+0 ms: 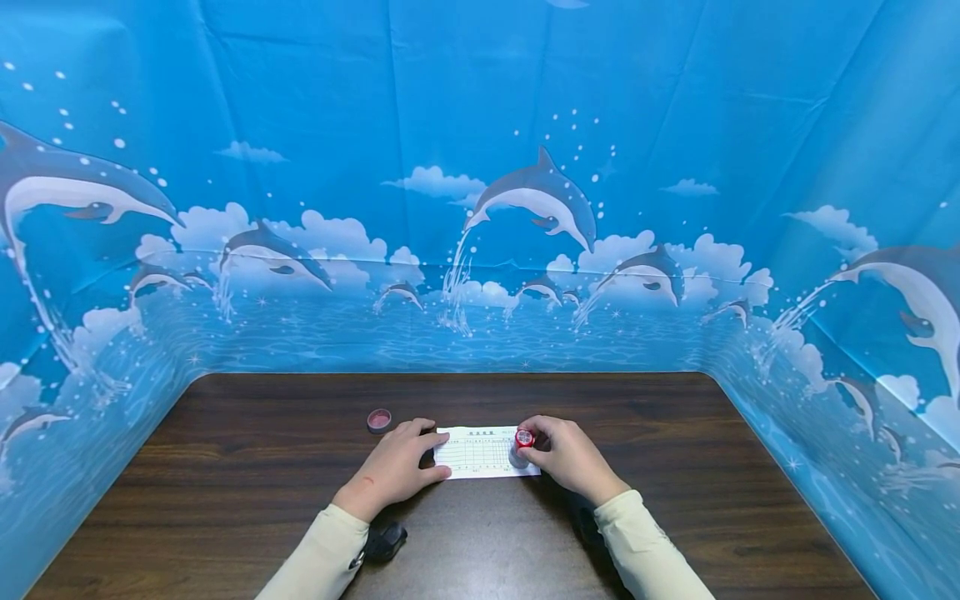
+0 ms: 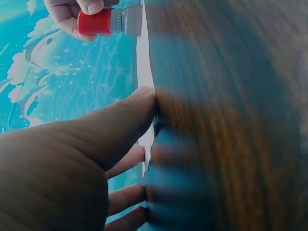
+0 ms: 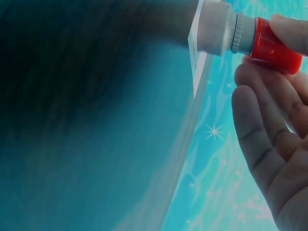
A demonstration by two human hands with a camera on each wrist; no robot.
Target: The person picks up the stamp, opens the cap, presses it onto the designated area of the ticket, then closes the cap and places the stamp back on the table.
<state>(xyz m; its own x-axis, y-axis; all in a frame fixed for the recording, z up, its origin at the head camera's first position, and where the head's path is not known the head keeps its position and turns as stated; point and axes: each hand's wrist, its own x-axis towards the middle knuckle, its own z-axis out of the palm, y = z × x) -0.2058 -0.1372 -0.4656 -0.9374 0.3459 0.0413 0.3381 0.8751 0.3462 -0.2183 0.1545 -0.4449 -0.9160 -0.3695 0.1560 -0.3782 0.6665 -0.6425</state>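
A printed white paper form (image 1: 480, 454) with a ruled table lies flat on the table. On its right part stands an upright stamp (image 3: 216, 29) with a red handle, a grey collar and a translucent base. My right hand (image 1: 573, 458) pinches the red handle between thumb and fingers, and the base meets the paper in the right wrist view. At the form's left end my left hand (image 1: 397, 467) rests with thumb and fingers spread, the thumb (image 2: 137, 108) pressing on the near edge. The stamp's underside is hidden.
A small round dark cap (image 1: 379, 420) with a pinkish inside sits beyond the left hand. The dark wood table (image 1: 285, 425) is bordered by a blue dolphin-print curtain (image 1: 360, 333) at the back and both sides. A black wrist device (image 1: 386, 542) is under the left wrist.
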